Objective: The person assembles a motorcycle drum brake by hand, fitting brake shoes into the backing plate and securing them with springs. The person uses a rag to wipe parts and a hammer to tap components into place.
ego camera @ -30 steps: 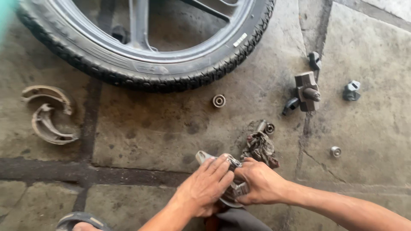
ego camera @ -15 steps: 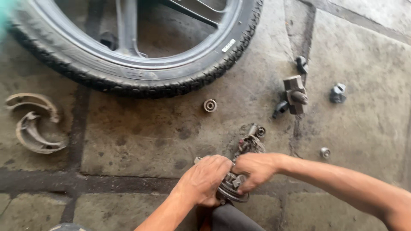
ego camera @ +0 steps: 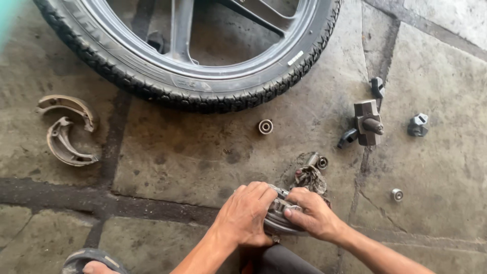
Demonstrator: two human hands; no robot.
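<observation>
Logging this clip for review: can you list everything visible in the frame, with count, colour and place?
wheel: 1, black tyre, dark rim, top
brake shoes: 2, rusty brown, left
bearings: 3, silver, centre and right
metal blocks: about 4, dark grey, right
greasy rag: 1, grey-brown, above the hands
round metal part: 1, grey, held in both hands
sandal: 1, dark, bottom left
concrete floor: grey, stained
left hand: grips the part
right hand: grips the part

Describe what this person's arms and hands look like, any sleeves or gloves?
Both arms are bare as far as the frame shows: no sleeves in view. The left hand and right hand wear no gloves, and no rings, watch or wristband are visible. The fingers look grimy.
</observation>
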